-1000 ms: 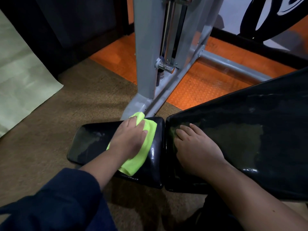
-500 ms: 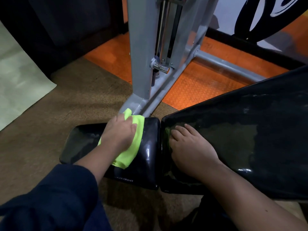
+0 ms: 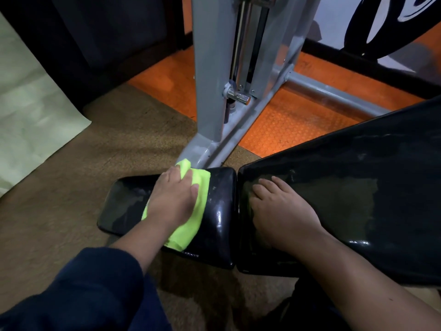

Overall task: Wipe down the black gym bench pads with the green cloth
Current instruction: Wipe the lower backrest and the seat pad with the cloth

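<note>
Two hands, green cloth point(image 3: 191, 211) under left hand point(image 3: 173, 201), seat pad point(image 3: 219, 211)

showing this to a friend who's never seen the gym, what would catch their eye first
The bright green cloth jumps out first, pressed flat under the left hand on the small black seat pad at lower centre. Next comes the right hand, resting flat on the long glossy back pad to its right. Behind them, a grey machine frame stands on orange flooring.
</note>
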The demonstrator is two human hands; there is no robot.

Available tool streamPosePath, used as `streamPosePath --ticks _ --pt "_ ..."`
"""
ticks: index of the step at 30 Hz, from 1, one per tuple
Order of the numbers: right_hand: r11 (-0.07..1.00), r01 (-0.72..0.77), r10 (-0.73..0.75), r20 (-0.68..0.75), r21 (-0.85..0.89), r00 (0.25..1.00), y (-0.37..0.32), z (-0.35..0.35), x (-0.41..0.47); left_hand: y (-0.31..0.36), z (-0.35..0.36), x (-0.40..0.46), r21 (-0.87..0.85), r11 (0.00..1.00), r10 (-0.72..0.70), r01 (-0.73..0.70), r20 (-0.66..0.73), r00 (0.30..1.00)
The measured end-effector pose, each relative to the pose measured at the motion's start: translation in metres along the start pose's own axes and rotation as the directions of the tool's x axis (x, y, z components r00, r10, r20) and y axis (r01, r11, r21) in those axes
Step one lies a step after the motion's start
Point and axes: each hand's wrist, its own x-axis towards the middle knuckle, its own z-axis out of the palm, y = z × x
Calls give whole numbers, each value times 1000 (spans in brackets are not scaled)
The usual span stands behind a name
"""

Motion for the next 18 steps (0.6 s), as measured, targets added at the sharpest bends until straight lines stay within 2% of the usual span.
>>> streamPosePath --ticks 4,9,12,14,16,18 --pt "1000 -12 12 3 17 1000 -1 1 -2 5 4 -11 -14 996 90 -90 21 996" --pt "1000 -8 8 2 15 1000 0 1 -2 10 -2 -8 10 999 34 -34 1 999" --pt "1000 -5 4 18 7 1000 0 2 -2 0 0 -21 -33 991 135 -133 46 990" --pt "1000 -2 2 21 5 1000 -1 2 -2 -8 -4 -16 -34 993 111 -110 21 994" --pt "1000 -5 5 11 12 1000 0 0 -2 0 -4 -13 -37 999 25 -25 8 1000" --pt "1000 -2 1 10 17 1000 0 -1 -3 8 -2 -22 -28 999 38 -38 10 999"
